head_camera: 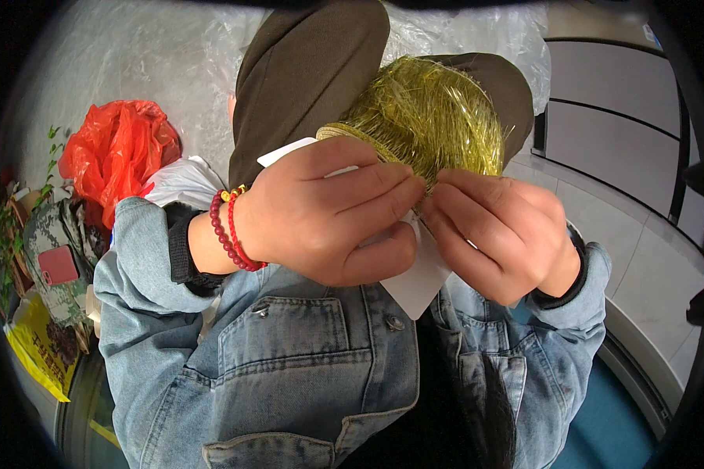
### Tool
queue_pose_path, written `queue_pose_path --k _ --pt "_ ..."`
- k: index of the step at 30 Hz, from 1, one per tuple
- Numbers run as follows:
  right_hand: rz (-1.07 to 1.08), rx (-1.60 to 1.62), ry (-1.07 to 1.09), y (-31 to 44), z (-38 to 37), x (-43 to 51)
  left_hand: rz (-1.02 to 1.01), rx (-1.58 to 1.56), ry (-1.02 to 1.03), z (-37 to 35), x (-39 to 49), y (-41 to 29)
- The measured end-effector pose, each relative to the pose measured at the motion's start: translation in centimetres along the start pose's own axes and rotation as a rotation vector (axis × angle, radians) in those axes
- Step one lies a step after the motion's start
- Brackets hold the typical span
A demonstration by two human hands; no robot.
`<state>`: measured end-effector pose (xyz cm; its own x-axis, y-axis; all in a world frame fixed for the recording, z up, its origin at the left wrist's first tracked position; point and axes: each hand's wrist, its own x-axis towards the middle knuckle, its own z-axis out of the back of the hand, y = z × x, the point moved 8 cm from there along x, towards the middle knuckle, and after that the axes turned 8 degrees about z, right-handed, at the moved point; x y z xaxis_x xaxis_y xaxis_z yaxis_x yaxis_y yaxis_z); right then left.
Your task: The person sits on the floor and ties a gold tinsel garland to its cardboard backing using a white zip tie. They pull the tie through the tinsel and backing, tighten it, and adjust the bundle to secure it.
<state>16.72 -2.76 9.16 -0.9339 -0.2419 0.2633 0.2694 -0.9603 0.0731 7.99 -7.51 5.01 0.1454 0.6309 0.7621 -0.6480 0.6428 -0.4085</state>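
Note:
A bundle of shiny gold tinsel fringe rests on my lap, over the knee of my dark brown trousers. Along its near side runs a gold woven band, coiled at the left end. My left hand pinches the near edge of the tinsel trim between thumb and fingers. Right beside it, my right hand pinches the same edge, so the fingertips almost meet. Under both hands lies a white card, with another white corner showing left of the band. My fingers hide the pinched spot.
Left of me are a red plastic bag, a white plastic bag, a phone on camouflage cloth, and a yellow bag. Clear plastic sheeting lies beyond my knees. A grey drawer cabinet stands at right.

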Motion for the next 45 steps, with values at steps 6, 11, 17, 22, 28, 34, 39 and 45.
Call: queue_pose_path --k 6,11,17,22,28,34,39,45 --pt "0.019 -0.033 0.005 0.2 0.1 0.1 -0.006 0.02 0.008 0.0 -0.1 0.0" --pt "0.043 -0.07 0.007 0.5 -0.1 0.1 0.004 0.012 -0.001 0.0 -0.2 0.2" --pt "0.051 -0.031 -0.005 0.6 0.0 0.4 0.002 0.016 -0.002 0.0 -0.2 0.2" --pt "-0.015 0.091 -0.006 0.1 0.1 0.3 0.046 0.0 0.02 0.1 -0.1 0.6" --pt "-0.079 0.33 0.027 -1.8 -0.3 -0.4 0.093 0.022 0.079 0.3 0.1 1.8" --pt "-0.234 0.0 -0.372 -2.4 4.0 -1.6 0.428 -0.099 0.035 0.9 0.6 5.3" --pt "-0.151 -0.185 -0.26 -0.7 1.5 0.1 0.589 -0.143 -0.046 1.0 0.8 6.9" --pt "-0.434 -0.382 -0.199 -1.8 0.9 1.3 0.676 -0.072 -0.064 0.5 1.1 7.1"
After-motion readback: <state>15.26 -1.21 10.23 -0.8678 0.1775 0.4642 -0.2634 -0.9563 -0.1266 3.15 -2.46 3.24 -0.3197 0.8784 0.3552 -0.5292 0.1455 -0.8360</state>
